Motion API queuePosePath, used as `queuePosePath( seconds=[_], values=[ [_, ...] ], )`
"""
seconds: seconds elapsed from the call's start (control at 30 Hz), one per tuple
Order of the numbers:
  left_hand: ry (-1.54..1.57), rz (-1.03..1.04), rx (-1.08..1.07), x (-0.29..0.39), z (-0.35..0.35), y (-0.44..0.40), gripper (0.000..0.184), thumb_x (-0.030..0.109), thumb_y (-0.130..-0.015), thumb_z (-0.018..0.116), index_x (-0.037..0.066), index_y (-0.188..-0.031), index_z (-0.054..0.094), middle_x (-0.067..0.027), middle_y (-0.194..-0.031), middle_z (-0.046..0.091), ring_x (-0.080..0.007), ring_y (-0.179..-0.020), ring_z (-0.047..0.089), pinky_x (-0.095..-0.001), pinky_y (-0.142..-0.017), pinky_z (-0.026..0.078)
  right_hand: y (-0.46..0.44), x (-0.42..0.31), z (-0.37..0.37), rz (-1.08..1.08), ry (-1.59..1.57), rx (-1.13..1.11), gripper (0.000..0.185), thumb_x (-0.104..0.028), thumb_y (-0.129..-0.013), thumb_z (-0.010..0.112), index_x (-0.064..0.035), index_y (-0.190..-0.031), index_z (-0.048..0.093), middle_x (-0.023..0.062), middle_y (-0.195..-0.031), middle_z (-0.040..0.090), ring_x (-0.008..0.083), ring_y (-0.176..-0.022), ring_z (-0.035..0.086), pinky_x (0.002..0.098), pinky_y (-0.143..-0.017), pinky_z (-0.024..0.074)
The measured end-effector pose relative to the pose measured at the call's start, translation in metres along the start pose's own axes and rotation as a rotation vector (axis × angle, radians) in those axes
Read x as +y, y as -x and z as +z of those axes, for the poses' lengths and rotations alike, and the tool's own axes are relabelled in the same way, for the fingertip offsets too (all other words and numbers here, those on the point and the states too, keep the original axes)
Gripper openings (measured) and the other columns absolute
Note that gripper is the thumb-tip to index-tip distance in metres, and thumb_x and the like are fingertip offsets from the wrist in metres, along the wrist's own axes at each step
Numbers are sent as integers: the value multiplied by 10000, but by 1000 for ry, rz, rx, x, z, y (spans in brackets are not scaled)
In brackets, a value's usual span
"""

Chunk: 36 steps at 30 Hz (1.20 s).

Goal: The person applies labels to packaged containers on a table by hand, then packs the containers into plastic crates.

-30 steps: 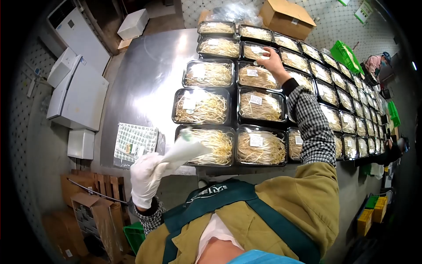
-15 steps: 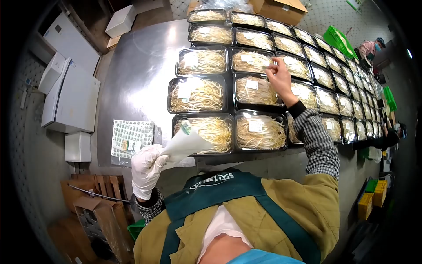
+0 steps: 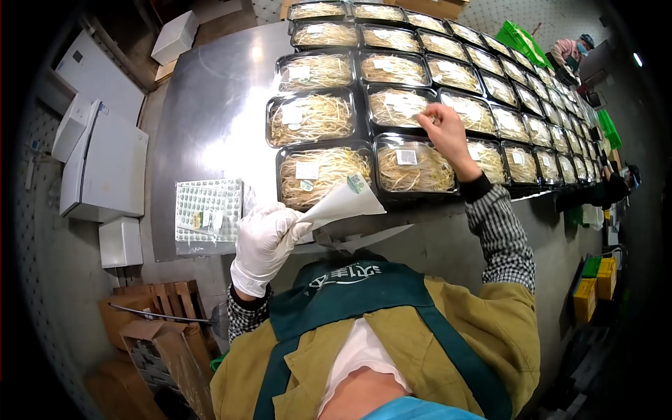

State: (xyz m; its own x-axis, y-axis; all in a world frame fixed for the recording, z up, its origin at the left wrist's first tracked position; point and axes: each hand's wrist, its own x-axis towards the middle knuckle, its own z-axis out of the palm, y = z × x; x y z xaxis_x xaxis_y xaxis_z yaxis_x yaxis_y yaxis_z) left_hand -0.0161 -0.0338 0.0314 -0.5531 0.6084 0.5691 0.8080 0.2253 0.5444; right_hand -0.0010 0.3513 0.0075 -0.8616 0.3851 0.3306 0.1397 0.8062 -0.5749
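Note:
My left hand (image 3: pixel 267 241), in a white glove, grips a curled white label sheet (image 3: pixel 343 206) with a green round sticker (image 3: pixel 357 184) at its upper corner. The sheet overlaps the front edge of the nearest left tray of bean sprouts (image 3: pixel 325 164), which carries a white label and a small green sticker. My bare right hand (image 3: pixel 448 136) is over the right edge of a second-row tray of bean sprouts (image 3: pixel 395 105). Its thumb and fingers are pinched together; anything between them is too small to make out.
Rows of film-covered black trays run across the steel table (image 3: pixel 203 126) to the far right. A stack of sticker sheets (image 3: pixel 208 210) lies at its front left corner. Two other people (image 3: pixel 570 52) work farther off. Green crates (image 3: pixel 521 42) and cardboard boxes (image 3: pixel 164 350) stand around.
My right hand has come nearer to me, from around the third row to the second. My left hand has moved right with the sheet. The view has shifted, so the trays appear higher.

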Motion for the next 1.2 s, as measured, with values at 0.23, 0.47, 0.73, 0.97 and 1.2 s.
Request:
queuePosePath(
  seconds=[0.23, 0.47, 0.73, 0.97, 1.2],
  values=[
    [-5, 47, -10, 13, 13, -2, 119, 137, -729, 727, 69, -747, 630, -53, -653, 595, -222, -619, 568, -331, -598, 458, 100, -28, 11, -27, -36, 78, 146, -168, -763, 692, -33, -761, 637, 80, -959, 594, 218, -837, 580, 310, -728, 448],
    [-88, 93, -117, 24, 20, -3, 145, 167, -738, 733, 69, -769, 631, -62, -694, 622, -239, -661, 597, -333, -588, 481, 97, -68, -33, 60, -377, -188, 129, -33, -855, 573, -24, -979, 608, 22, -915, 605, 152, -762, 556, 269, -656, 445],
    [49, 114, -349, 37, 48, -4, 104, 145, -765, 701, 60, -750, 642, -65, -635, 595, -230, -593, 579, -329, -569, 465, 137, -112, -88, -596, 43, -196, 97, -151, -756, 704, -108, -803, 631, 23, -1000, 605, 190, -930, 559, 333, -855, 402],
    [291, -134, -301, 60, 84, -14, 159, 243, -834, 647, 84, -840, 638, -97, -664, 615, -244, -578, 609, -319, -525, 462, 123, 73, -63, 212, 16, 545, 148, -200, -778, 682, -54, -782, 703, 32, -975, 638, 205, -930, 563, 335, -823, 423],
    [292, -164, -284, 65, 120, -40, 169, 165, -880, 618, 0, -846, 622, -47, -628, 586, -91, -512, 540, -231, -494, 433, 114, 82, -72, 99, 547, 450, 326, -223, -740, 699, -66, -999, 579, 61, -975, 584, 239, -902, 563, 382, -805, 419]
  ],
)
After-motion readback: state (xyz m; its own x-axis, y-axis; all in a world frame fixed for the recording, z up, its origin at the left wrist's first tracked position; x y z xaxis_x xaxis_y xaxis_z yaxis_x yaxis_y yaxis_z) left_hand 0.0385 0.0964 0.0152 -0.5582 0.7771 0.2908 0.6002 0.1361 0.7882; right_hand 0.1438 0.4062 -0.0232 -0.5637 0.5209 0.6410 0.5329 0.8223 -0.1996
